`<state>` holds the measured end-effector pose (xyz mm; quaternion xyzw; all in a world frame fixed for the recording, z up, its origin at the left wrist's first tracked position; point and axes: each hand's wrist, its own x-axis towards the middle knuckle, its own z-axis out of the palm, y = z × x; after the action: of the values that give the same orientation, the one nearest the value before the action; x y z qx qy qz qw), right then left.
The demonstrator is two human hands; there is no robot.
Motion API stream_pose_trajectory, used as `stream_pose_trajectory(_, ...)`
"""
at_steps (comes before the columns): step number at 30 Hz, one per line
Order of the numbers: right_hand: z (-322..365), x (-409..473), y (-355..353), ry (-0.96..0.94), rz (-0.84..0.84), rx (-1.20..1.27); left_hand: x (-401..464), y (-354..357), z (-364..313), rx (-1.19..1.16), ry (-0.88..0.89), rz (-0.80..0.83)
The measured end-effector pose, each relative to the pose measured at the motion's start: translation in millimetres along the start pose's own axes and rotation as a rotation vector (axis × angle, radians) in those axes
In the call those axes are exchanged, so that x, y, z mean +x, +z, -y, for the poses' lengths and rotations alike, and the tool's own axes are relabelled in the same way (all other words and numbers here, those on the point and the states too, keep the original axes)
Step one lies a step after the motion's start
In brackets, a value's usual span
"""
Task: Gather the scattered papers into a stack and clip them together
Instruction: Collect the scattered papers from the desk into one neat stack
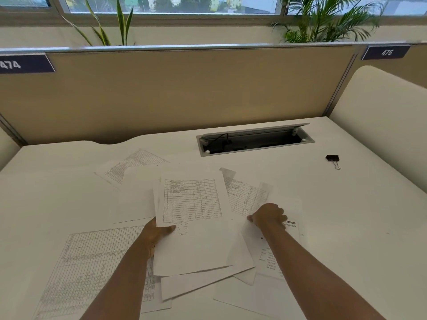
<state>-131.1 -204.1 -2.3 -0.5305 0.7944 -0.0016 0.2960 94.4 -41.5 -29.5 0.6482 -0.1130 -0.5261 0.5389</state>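
Note:
Several white printed sheets lie scattered and overlapping on the white desk (346, 227). My left hand (154, 234) holds a small bundle of sheets (191, 218) by its left edge, thumb on top, lifted a little over the others. My right hand (269, 215) pinches the near edge of a table-printed sheet (245, 197) lying to the right. A large spreadsheet page (92, 262) lies at the lower left, another table sheet (131, 165) farther back left. A black binder clip (333, 159) sits alone at the far right of the desk.
An open cable tray (254, 140) is set into the desk behind the papers. A beige partition (184, 93) closes the back and a cream side panel (381, 116) stands at the right. Plants stand behind the partition.

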Motion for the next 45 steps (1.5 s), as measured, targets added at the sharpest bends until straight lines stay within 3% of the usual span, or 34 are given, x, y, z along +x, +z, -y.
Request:
stream_pose_trajectory(8, 1.6, -2.3, 4.3, -0.058, -0.047, 0.129, 0.2, -0.2, 1.2, 0.007, 0.025, 0.017)
stream_pose_trajectory(13, -4.2, 6.3, -4.3, 0.036, 0.084, 0.320, 1.4, -0.9, 1.2, 0.008, 0.025, 0.023)
stream_pose_trajectory(20, -10.6, 11.7, -14.0, -0.121, 0.268, 0.592, -0.4, -0.4, 1.7, 0.010, 0.029, 0.021)
stream_pose_trajectory(25, -5.4, -7.8, -44.0, -0.398, -0.167, 0.437, -2.5, -0.6, 1.1, 0.008, 0.007, 0.015)
stream_pose_trajectory(30, 15.5, -30.3, -91.1, -0.643, -0.510, 0.603, -6.9, 1.2, -0.2, 0.018, -0.004, 0.000)
stream_pose_trajectory(34, 32.3, -27.4, -121.6, -0.651, -0.721, 0.868, -8.7, 1.7, -2.2, 0.019, -0.019, 0.005)
stream_pose_trajectory(37, 38.2, -8.1, -123.9, -0.568, -0.639, 0.920, -7.3, 0.6, -2.1, 0.031, -0.033, -0.015)
stream_pose_trajectory(42, 31.9, 22.5, -70.6, -0.517, -0.152, 0.655, -8.2, 2.3, -5.6, 0.035, -0.061, -0.070)
stream_pose_trajectory(45, 17.9, 27.8, -30.1, -0.480, 0.025, 0.585, -3.0, -1.2, -4.9, -0.117, -0.132, -0.038)
